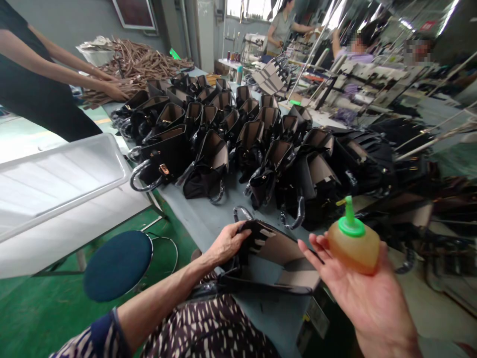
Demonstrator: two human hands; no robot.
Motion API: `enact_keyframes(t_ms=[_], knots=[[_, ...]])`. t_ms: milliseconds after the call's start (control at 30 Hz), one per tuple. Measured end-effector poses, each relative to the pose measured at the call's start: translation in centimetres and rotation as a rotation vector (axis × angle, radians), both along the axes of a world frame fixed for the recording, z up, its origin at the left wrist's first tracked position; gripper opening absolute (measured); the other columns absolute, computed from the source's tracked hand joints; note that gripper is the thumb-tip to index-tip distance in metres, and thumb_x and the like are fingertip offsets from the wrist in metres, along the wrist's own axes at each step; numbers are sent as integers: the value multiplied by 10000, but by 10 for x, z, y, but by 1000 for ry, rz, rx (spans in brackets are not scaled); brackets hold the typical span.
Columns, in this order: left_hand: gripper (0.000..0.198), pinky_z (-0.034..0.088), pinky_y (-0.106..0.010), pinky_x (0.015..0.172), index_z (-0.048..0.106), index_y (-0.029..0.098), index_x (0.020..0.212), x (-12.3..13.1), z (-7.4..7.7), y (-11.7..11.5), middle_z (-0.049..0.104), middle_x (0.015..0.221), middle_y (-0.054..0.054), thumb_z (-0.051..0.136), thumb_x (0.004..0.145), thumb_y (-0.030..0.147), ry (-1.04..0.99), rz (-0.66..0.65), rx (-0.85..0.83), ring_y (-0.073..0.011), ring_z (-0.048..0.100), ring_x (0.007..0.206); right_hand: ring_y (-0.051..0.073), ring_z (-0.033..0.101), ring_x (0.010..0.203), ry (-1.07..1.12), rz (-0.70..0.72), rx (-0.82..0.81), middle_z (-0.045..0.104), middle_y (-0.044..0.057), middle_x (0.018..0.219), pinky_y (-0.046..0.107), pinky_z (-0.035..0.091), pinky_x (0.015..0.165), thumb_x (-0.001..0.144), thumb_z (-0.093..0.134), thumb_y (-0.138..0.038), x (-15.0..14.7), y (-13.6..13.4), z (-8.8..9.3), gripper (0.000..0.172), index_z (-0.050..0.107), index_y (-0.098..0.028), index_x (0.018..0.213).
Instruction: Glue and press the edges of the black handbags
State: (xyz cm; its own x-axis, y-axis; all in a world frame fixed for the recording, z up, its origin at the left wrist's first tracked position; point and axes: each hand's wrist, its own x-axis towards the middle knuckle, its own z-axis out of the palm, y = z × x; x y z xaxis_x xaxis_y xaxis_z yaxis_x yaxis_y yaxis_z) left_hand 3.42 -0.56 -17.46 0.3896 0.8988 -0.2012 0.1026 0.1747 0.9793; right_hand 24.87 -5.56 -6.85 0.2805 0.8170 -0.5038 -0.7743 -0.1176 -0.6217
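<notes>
Head view: the left hand (229, 243) grips the rim of a black bag (286, 244) at the bench's (219, 211) near end. The right hand (357, 288), fingers loosely extended, supports a bottle (354, 246) on its upturned palm.

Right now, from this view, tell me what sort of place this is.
Most likely a handbag workshop or factory floor: many black handbags crowd the table, loose brown strips are heaped beyond them, and what look like sewing machines stand behind.
</notes>
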Motion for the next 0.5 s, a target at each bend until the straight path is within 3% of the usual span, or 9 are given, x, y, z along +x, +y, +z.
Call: enact_keyframes(t_ms=[100,200,367,500], knots=[[233,448,-280,742,601,132,917,3,0,1,635,832,-29,485,837,317,-74,60,-40,-168,569,788,241,630,854,26,30,-15,684,51,852,574,420,926,738,615,-555,5,-1,0,395,679,-211,919],[294,455,-286,734,605,138,939,5,8,3,645,856,-36,472,852,386,-85,19,-87,-180,580,798,240,639,861,59,101,-21,693,83,832,520,440,929,753,618,-528,11,-5,1,390,695,-165,873],[344,456,-272,713,621,154,974,-9,34,16,661,901,-46,471,849,437,-61,-169,-59,-189,589,800,240,655,847,116,179,-36,701,136,836,431,490,876,791,614,-448,18,-15,0,362,701,-109,884],[331,433,-237,684,652,168,957,-31,59,37,663,866,-27,488,835,428,78,-239,32,-170,580,763,244,661,836,115,204,-55,701,157,838,401,518,819,790,626,-421,22,-21,-2,353,699,-86,876]])
